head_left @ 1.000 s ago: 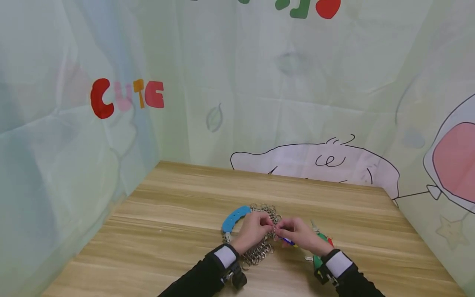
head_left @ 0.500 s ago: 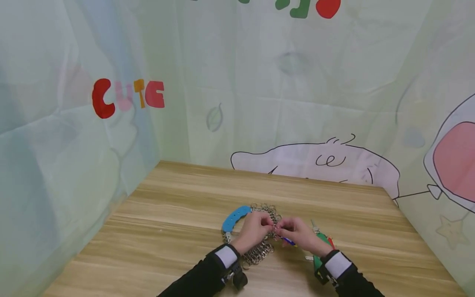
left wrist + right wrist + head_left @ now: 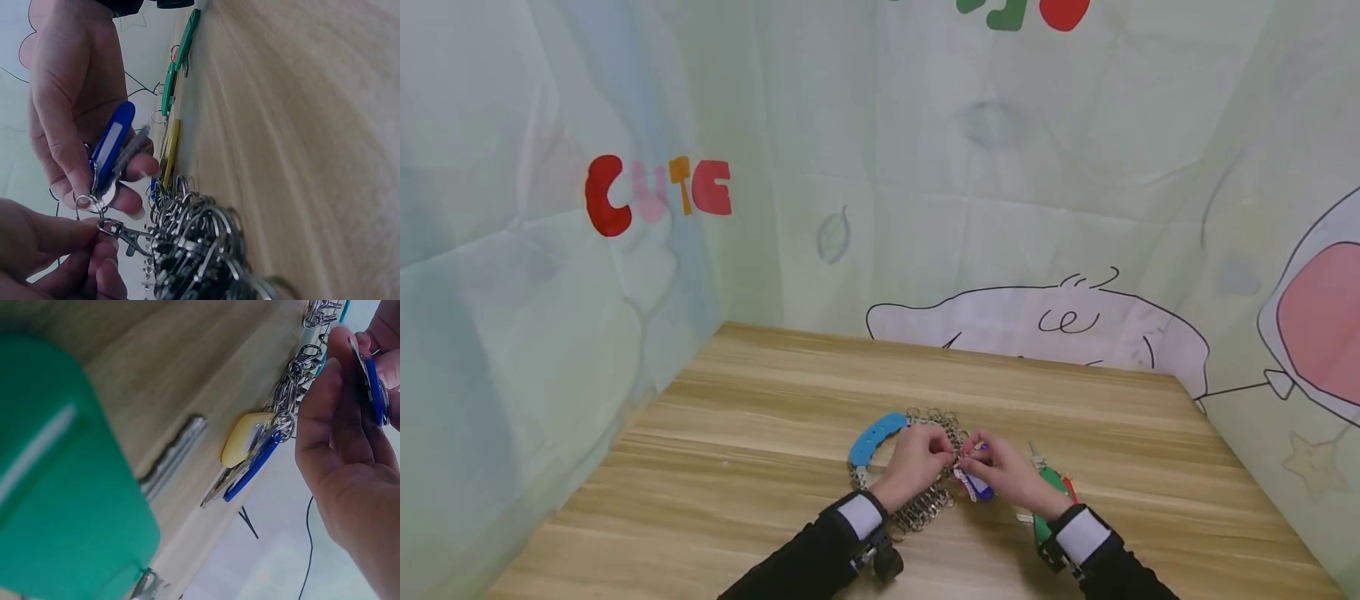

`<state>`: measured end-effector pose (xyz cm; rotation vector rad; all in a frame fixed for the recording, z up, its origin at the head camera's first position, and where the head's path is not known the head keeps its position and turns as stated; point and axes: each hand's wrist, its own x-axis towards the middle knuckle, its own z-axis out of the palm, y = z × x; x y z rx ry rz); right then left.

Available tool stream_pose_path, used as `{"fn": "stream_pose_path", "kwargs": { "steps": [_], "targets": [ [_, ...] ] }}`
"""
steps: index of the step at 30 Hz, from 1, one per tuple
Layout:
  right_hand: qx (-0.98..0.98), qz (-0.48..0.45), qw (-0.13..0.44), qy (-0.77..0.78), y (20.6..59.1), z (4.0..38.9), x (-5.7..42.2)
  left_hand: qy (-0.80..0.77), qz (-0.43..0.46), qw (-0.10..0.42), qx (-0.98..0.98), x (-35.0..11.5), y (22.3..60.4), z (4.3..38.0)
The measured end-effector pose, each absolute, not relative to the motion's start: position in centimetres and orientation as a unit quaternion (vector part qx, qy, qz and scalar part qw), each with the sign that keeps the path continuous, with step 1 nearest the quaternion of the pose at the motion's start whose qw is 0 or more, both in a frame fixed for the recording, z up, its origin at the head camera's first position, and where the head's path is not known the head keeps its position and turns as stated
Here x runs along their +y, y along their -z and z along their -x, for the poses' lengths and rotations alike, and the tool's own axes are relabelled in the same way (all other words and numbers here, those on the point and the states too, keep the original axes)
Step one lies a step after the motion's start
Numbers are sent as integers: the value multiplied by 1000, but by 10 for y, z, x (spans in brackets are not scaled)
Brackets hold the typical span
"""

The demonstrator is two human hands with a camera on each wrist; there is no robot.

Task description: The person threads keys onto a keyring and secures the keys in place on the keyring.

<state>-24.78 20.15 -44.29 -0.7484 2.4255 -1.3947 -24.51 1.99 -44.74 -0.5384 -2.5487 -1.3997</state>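
In the head view my left hand (image 3: 912,460) is over a large hoop bearing many metal clips (image 3: 921,510), with a curved blue strip (image 3: 877,437) along its far left. My left fingertips pinch the end of a swivel clip (image 3: 128,237), right where a split ring (image 3: 89,205) meets it. My right hand (image 3: 1007,473) holds that ring and its key (image 3: 128,156) with a blue key tag (image 3: 112,139). The tag and key hang beside the right fingers. In the right wrist view, a yellow tag (image 3: 244,437) and another blue tag (image 3: 253,469) hang at the clips.
Green key tags (image 3: 1043,527) with keys lie on the wooden table (image 3: 760,400) under and beyond my right wrist; a red tag (image 3: 1070,488) is next to them. A printed cloth (image 3: 820,150) stands around the table's back and sides.
My right fingers have shifted and spread slightly upward, and the blue tag with its key has turned to hang lower between the hands. My left hand stays in place.
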Motion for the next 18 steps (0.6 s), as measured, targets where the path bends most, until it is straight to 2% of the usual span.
{"fn": "stream_pose_path", "kwargs": {
  "steps": [6,18],
  "targets": [
    [868,267,68,413,441,248,198,472,172,98,-859,21,447,245],
    [878,262,39,398,438,244,192,467,156,109,-864,22,450,247]
  ]
}}
